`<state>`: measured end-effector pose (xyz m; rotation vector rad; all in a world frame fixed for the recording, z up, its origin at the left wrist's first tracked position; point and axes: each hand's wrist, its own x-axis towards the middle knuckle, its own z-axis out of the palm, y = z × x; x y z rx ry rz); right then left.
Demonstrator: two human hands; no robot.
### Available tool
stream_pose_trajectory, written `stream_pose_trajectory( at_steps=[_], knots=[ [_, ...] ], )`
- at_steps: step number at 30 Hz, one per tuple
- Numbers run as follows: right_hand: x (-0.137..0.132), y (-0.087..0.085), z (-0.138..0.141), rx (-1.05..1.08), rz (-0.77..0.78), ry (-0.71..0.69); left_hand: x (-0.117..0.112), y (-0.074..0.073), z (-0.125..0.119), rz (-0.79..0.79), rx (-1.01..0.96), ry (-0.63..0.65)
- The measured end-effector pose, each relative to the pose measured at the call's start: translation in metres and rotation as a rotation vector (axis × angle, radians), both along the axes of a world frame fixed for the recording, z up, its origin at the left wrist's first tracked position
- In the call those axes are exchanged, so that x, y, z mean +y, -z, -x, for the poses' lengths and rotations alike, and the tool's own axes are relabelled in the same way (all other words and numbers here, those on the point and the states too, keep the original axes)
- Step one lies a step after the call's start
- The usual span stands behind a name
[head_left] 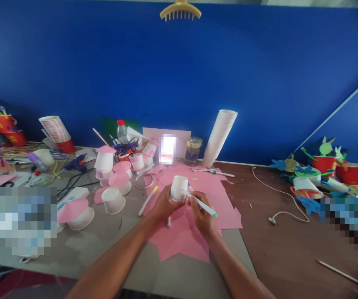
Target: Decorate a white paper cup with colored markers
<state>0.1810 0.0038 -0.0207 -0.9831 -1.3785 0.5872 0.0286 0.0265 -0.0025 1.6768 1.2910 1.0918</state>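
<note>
My left hand point(164, 202) is wrapped round a white paper cup point(179, 185) above pink paper. Small drawn marks run around the cup near its lower end. A white marker with a green end point(205, 206) is gripped in my right hand point(202, 214), its tip at the cup's right side; whether it touches is too small to tell. Beneath both hands lie cut sheets of pink paper point(194, 248). A yellow-capped marker point(148, 201) rests left of my left hand, and a roll of clear tape point(143, 181) lies behind it.
White paper cups point(113, 200), some topped with pink paper, stand on the left. A tall stack of white cups point(220, 139) leans at the back beside a glass jar point(193, 150). A white cable point(291, 214) and red cups with paper figures point(325, 164) are on the right.
</note>
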Motion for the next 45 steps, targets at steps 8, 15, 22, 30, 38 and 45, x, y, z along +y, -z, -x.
stream_pose_trajectory(
  at_steps=[8, 15, 22, 30, 38, 45],
  knots=[
    [0.0019, -0.0016, -0.002, 0.015, -0.011, 0.019, 0.0014, -0.0002, 0.0002, 0.0, 0.047, -0.01],
    [-0.001, -0.001, -0.0007, -0.018, -0.016, -0.005, 0.0014, 0.0028, -0.0007, 0.006, -0.004, 0.007],
    [-0.0013, 0.0004, -0.002, -0.022, -0.033, 0.006, 0.0031, 0.0059, 0.0011, 0.008, 0.01, -0.002],
    [0.0007, 0.0028, -0.001, -0.016, -0.029, 0.001, 0.0012, 0.0004, -0.0002, 0.01, 0.007, 0.02],
    [0.0001, 0.0005, 0.0002, -0.05, -0.046, 0.012, 0.0003, -0.0002, -0.0008, 0.019, 0.007, 0.002],
    [0.0, -0.0008, -0.0002, -0.058, -0.032, 0.018, 0.0021, 0.004, -0.0002, 0.014, 0.008, 0.001]
  ],
)
